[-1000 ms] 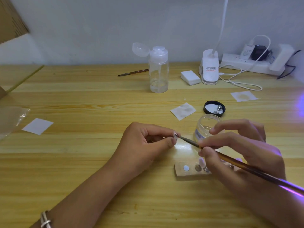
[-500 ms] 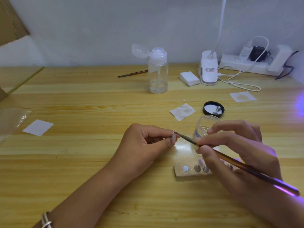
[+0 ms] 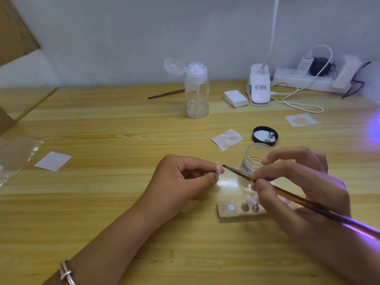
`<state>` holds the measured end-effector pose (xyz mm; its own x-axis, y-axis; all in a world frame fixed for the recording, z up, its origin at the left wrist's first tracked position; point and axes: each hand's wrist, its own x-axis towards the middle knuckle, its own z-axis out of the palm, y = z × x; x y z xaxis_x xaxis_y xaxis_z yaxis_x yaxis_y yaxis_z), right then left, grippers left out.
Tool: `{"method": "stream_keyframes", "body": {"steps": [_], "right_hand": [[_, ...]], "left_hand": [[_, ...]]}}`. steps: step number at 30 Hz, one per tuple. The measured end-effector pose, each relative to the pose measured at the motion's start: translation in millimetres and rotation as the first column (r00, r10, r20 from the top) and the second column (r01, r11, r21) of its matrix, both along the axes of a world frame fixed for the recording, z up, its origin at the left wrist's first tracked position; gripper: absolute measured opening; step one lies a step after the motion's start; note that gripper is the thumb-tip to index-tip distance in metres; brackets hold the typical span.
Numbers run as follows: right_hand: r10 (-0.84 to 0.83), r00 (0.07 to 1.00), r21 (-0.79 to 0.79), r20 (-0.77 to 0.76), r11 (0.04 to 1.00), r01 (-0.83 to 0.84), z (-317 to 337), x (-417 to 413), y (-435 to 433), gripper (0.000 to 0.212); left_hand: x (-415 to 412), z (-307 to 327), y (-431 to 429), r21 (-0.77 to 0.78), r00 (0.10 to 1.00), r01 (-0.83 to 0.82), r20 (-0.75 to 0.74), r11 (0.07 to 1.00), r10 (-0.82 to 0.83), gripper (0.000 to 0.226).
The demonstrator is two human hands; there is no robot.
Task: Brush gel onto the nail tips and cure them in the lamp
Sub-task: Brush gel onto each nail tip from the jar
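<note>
Left hand (image 3: 185,177): thumb and forefinger pinch a single clear nail tip (image 3: 218,169), other fingers curled under. The tip is held just above the wooden table (image 3: 123,202), facing the brush.

Right hand (image 3: 298,182): thumb and first fingers clamp a gel brush (image 3: 320,208) pencil-style near the ferrule, with the long brown handle trailing back past the wrist. Bristle end sits just beside the nail tip. Cannot tell whether it touches; looks a hair apart.

Just behind the brush: open clear gel jar (image 3: 255,157). Its black lid (image 3: 265,135) lies upturned a little further back. Under the right hand: a pale holder strip (image 3: 224,211) carrying small stands, two with nail tips on them; the rest is hidden by the fingers.

Further out: used wipe (image 3: 227,139), pump bottle (image 3: 196,93) with cap flipped open.

Violet glow (image 3: 374,128) at the right frame edge; the curing lamp itself is out of view, probably there.

Step, as judged: brushing gel on the pinched tip, curing not yet done. Next move calls for a light, steady stroke along the tip, pinch kept clear of wet gel. Then back onto a stand and over to the right for curing.
</note>
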<state>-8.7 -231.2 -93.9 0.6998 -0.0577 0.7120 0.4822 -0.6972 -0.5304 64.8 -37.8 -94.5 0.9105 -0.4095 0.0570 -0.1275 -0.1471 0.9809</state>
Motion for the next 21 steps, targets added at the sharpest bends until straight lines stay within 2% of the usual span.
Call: {"method": "stream_keyframes", "body": {"steps": [13,21], "right_hand": [[0.049,0.998,-0.002,-0.031,0.999,-0.049,-1.1,0.6,2.6,0.011],[-0.03,0.999,0.02,-0.035,0.999,0.031,0.1,-2.6,2.5,0.012]], "left_hand": [[0.6,0.5,-2.5,-0.015,1.0,-0.009,-0.013,1.0,0.009,0.01],[-0.7,2.1,-1.7,-0.004,1.0,-0.004,0.006,1.0,0.004,0.012]]}}
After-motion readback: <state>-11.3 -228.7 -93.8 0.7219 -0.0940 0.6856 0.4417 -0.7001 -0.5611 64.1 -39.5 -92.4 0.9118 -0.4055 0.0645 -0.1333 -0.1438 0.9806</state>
